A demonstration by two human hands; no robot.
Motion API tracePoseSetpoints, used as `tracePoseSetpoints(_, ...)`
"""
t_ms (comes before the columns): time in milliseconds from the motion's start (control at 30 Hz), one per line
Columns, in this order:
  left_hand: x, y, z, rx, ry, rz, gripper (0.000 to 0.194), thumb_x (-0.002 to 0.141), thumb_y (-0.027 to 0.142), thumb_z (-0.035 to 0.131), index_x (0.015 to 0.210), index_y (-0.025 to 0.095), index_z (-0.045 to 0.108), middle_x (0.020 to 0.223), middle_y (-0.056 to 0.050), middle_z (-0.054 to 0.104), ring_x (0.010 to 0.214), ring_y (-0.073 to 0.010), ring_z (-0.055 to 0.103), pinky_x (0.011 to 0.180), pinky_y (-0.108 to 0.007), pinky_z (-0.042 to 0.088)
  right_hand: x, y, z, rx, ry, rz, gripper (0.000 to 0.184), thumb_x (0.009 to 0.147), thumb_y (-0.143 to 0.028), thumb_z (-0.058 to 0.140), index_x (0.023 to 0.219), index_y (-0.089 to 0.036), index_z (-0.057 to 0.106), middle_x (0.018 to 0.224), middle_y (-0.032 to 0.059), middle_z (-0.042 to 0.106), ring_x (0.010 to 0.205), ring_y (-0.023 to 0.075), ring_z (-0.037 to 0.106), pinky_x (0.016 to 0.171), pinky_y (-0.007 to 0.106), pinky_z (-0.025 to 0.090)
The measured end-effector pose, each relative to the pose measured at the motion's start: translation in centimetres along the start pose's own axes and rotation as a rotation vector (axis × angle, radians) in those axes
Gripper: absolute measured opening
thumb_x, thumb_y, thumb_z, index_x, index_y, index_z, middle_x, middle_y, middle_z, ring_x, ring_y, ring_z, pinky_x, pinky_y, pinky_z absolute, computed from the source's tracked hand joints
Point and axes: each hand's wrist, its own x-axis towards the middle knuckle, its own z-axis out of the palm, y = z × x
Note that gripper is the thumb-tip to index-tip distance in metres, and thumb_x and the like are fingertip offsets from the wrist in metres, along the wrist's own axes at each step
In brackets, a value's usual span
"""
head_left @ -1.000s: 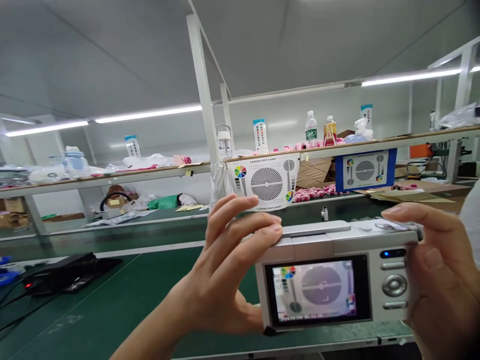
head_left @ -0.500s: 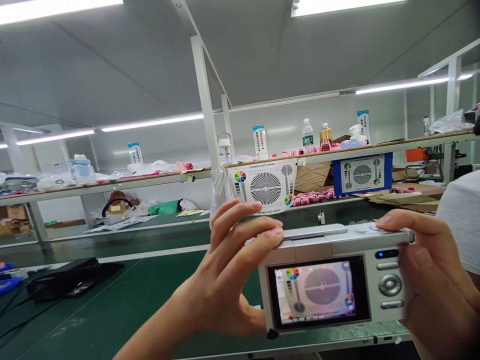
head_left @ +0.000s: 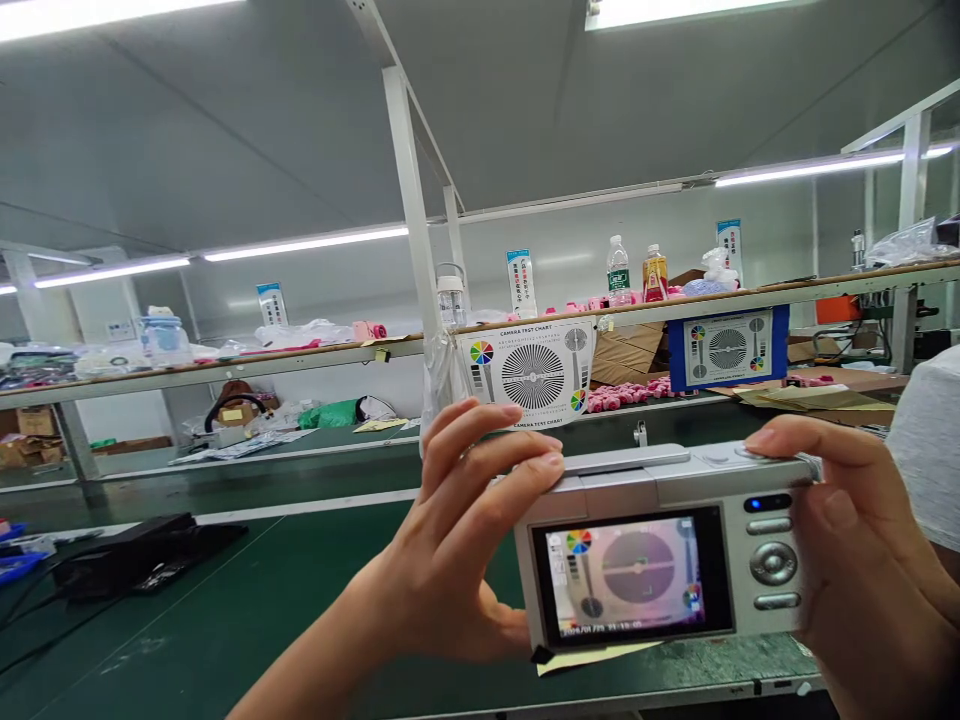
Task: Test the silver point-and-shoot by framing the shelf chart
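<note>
A silver digital camera (head_left: 739,555) is held up in front of me, its lit screen (head_left: 626,580) facing me. My left hand (head_left: 457,540) is closed on its left end, fingertips along the top edge and thumb beneath. Around the right end wraps my right hand (head_left: 870,560), with the index finger resting on the top near the shutter button. The screen shows a coloured wheel and a round pattern. Beyond the camera hangs a paper camera test chart (head_left: 532,375). A second chart on a blue board (head_left: 772,345) hangs farther right.
A green worktable (head_left: 187,620) runs underneath, with a black object and cables (head_left: 124,560) at left. The shelf (head_left: 330,350) behind carries bags, a water bottle (head_left: 618,275) and a drink bottle (head_left: 655,275). Pink items (head_left: 630,393) lie below it. A person's pale sleeve (head_left: 930,450) is at right.
The camera has shifted slightly left in my hands' grip. A pale yellow sheet now shows beneath it. The picture on its screen has moved a little.
</note>
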Motion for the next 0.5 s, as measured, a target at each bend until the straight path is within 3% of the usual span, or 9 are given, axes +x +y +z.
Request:
tracePoseSetpoints(200,-0.07,-0.11,0.09,0.001,0.011,-0.008,0.057,0.074,0.043,0.069,0.119,0.014,0.051,0.106,-0.009,0.068,0.116,-0.0281,0.053,0.105,-0.042,0.04,0.31,0.37,-0.59,-0.053,0.043,0.029,0.01,0.088,-0.048,0.054,0.093,-0.042,0.06,0.055,-0.0023,0.046,0.045,0.0159,0.033,0.041,0.023,0.029)
tracePoseSetpoints(300,-0.06,-0.05,0.11,0.003,0.018,-0.005,0.055,0.075,0.042,0.069,0.118,0.013,0.052,0.105,-0.009,0.068,0.115,-0.0278,0.054,0.106,-0.042,0.039,0.46,0.55,-0.78,-0.078,0.035,0.006,0.013,0.088,-0.051,0.053,0.091,-0.041,0.06,0.056,-0.002,0.049,0.045,0.0153,0.036,0.041,0.022,0.03)
tracePoseSetpoints(367,-0.07,-0.05,0.12,0.011,0.022,-0.004,0.055,0.075,0.042,0.068,0.118,0.013,0.052,0.104,-0.01,0.068,0.115,-0.0281,0.054,0.106,-0.043,0.039,0.54,0.67,-0.88,-0.091,0.039,0.005,0.016,0.087,-0.054,0.054,0.091,-0.04,0.061,0.052,-0.0026,0.044,0.043,0.0142,0.031,0.039,0.022,0.027)
tracePoseSetpoints(500,-0.15,-0.09,0.01,0.04,0.019,-0.014,0.056,0.076,0.046,0.067,0.121,0.016,0.051,0.102,-0.009,0.07,0.112,-0.0287,0.055,0.104,-0.044,0.04,0.61,0.81,-0.9,-0.06,0.014,-0.04,0.012,0.088,-0.05,0.054,0.092,-0.04,0.061,0.051,-0.003,0.041,0.041,0.0148,0.03,0.036,0.022,0.028)
